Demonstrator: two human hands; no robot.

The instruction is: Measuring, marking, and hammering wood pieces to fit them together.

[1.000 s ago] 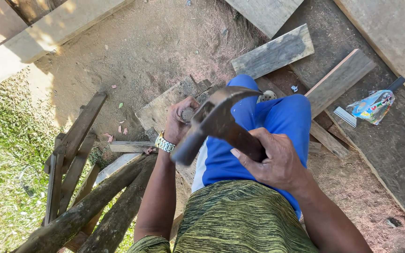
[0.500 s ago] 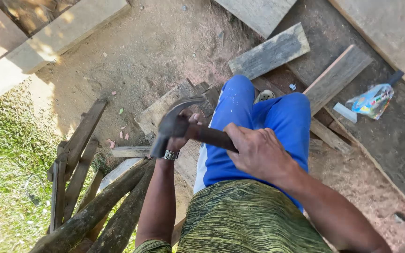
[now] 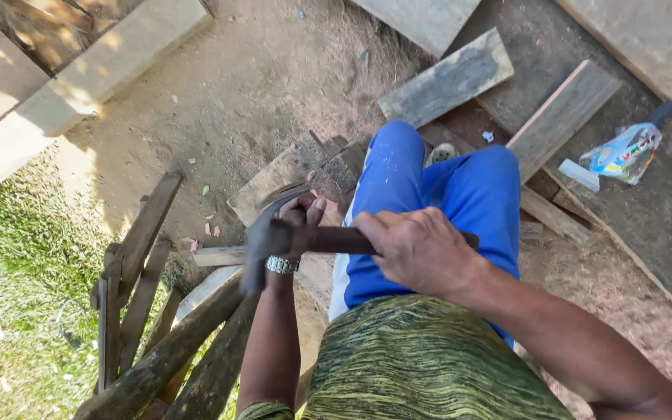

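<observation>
My right hand (image 3: 421, 250) is closed around the dark handle of a claw hammer (image 3: 328, 239). The handle lies level across my blue-trousered legs (image 3: 429, 187). The hammer's grey head (image 3: 260, 243) is at the left, just over my left wrist, which wears a metal watch (image 3: 281, 264). My left hand (image 3: 303, 211) sits right beside and behind the hammer head with its fingers curled, above a weathered plank (image 3: 289, 175) on the ground. The hammer hides what the left fingers hold.
A rough frame of dark wooden poles (image 3: 149, 327) stands at the lower left beside grass. Loose boards (image 3: 449, 78) (image 3: 565, 113) lie on the dirt ahead. A plastic wrapper (image 3: 624, 152) lies at the right, and a pale beam (image 3: 79, 93) crosses the upper left.
The hammer has swung down and leftwards from a raised, tilted position. Its head now sits low by my left hand, and the handle is level.
</observation>
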